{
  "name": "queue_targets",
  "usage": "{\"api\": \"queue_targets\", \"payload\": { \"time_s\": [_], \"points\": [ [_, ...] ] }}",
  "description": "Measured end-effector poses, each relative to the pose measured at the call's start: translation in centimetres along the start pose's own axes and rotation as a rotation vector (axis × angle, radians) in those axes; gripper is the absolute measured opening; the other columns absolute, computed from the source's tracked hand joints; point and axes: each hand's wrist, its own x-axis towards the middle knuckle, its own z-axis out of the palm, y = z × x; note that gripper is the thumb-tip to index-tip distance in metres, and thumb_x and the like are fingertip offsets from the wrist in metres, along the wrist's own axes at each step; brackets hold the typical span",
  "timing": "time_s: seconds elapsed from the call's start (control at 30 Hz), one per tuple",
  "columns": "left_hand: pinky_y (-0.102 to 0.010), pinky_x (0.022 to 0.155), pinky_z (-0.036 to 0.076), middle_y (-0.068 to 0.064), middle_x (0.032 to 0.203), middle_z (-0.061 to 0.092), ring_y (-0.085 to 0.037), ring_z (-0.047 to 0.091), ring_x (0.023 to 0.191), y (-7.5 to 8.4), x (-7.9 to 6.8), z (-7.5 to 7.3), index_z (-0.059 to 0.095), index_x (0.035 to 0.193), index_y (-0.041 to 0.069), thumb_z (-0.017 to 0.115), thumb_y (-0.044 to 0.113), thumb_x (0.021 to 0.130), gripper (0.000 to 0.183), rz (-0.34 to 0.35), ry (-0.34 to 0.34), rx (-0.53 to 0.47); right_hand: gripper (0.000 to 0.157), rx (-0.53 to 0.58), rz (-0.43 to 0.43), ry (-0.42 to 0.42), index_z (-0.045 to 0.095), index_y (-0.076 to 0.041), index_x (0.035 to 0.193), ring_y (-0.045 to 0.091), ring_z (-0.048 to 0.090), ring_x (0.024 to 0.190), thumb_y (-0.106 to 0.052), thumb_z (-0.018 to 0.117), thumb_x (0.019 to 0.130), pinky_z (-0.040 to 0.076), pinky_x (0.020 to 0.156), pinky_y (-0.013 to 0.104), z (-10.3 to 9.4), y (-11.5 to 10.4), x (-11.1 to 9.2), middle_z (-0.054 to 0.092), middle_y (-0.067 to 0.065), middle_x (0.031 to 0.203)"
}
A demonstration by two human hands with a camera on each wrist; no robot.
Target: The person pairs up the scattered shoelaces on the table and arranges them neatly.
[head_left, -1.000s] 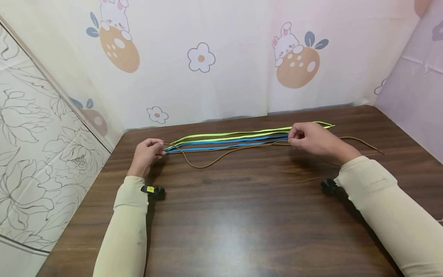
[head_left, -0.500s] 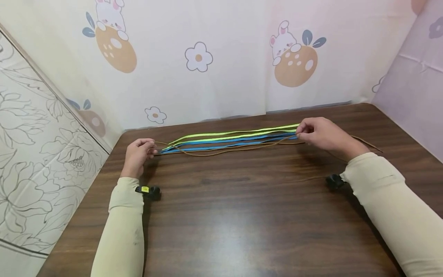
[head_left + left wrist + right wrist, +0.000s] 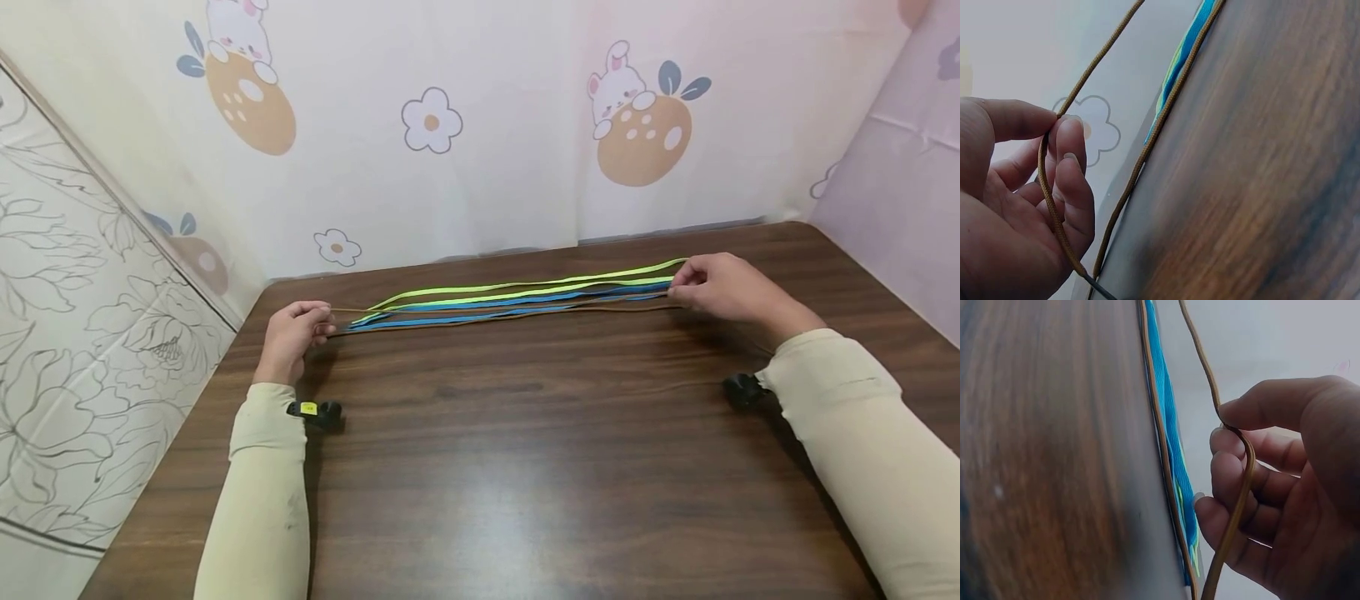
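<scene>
A brown shoelace [image 3: 1100,56] runs between my two hands, nearly straight and raised over the table. My left hand [image 3: 295,335] pinches it between thumb and index finger near its end; the dark tip [image 3: 1100,287] hangs past the palm. My right hand [image 3: 731,287] pinches the same lace far to the right, and its tail crosses the curled fingers in the right wrist view. Below lies a second brown lace [image 3: 1159,419], along the near side of blue laces [image 3: 427,322] and yellow-green laces [image 3: 480,290]. My right hand hides the laces' right ends in the head view.
The laces lie lengthwise near the back of the brown wooden table [image 3: 487,467]. Close behind it hangs a patterned curtain [image 3: 517,133]. A panel with flower drawings [image 3: 90,333] stands at the left, and dark wrist cameras [image 3: 318,415] sit under both cuffs.
My right hand has moved right and my left hand slightly left. The brown shoelace between them has gone from a sagging curve to almost straight.
</scene>
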Motion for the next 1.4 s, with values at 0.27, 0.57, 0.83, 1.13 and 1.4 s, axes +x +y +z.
{"api": "queue_targets", "payload": {
  "time_s": [0.27,0.57,0.83,1.13,1.4],
  "points": [
    [-0.019,0.061,0.051,0.000,0.088,0.068,-0.005,0.065,0.069,-0.2,0.0,0.0,0.059,0.123,-0.005,0.060,0.014,0.101,0.029,-0.004,0.015,-0.013,0.027,0.129,0.055,-0.028,0.063,0.004,0.109,0.021,0.062,0.076,-0.021,0.064,0.099,0.052,0.062,0.032,-0.5,0.8,-0.2,0.066,0.010,0.086],
    [-0.019,0.062,0.051,0.003,0.085,0.068,-0.003,0.063,0.068,-0.7,0.0,-0.4,0.058,0.123,-0.003,0.060,0.015,0.101,0.029,-0.046,0.007,-0.015,0.032,0.168,0.099,0.097,0.063,0.004,0.112,0.026,0.062,0.075,-0.025,0.065,0.099,0.055,0.063,0.032,-0.7,1.3,-0.3,0.064,0.016,0.088],
    [-0.018,0.061,0.051,0.001,0.087,0.069,-0.004,0.064,0.068,-0.7,0.1,-0.5,0.059,0.120,-0.001,0.060,0.015,0.100,0.026,-0.047,0.010,-0.053,0.039,0.167,0.133,0.117,0.061,0.003,0.116,0.026,0.063,0.078,-0.032,0.064,0.100,0.055,0.064,0.031,-0.9,2.0,-0.5,0.062,0.018,0.093],
    [-0.019,0.062,0.052,-0.001,0.091,0.069,-0.004,0.064,0.068,-0.8,0.1,-0.3,0.058,0.124,-0.003,0.060,0.015,0.101,0.029,-0.049,0.016,-0.028,0.044,0.156,0.152,0.198,0.063,0.005,0.117,0.020,0.062,0.075,-0.036,0.056,0.102,0.055,0.062,0.028,-1.1,3.4,-0.6,0.063,0.020,0.101],
    [-0.020,0.065,0.052,-0.007,0.101,0.068,-0.004,0.064,0.072,-0.8,0.2,-0.3,0.057,0.129,-0.004,0.059,0.018,0.101,0.036,-0.036,0.029,0.051,0.046,0.069,0.204,0.256,0.065,0.003,0.113,0.019,0.061,0.070,-0.037,0.047,0.100,0.047,0.060,0.033,-1.8,4.3,-1.0,0.064,0.019,0.099]
  ]
}}
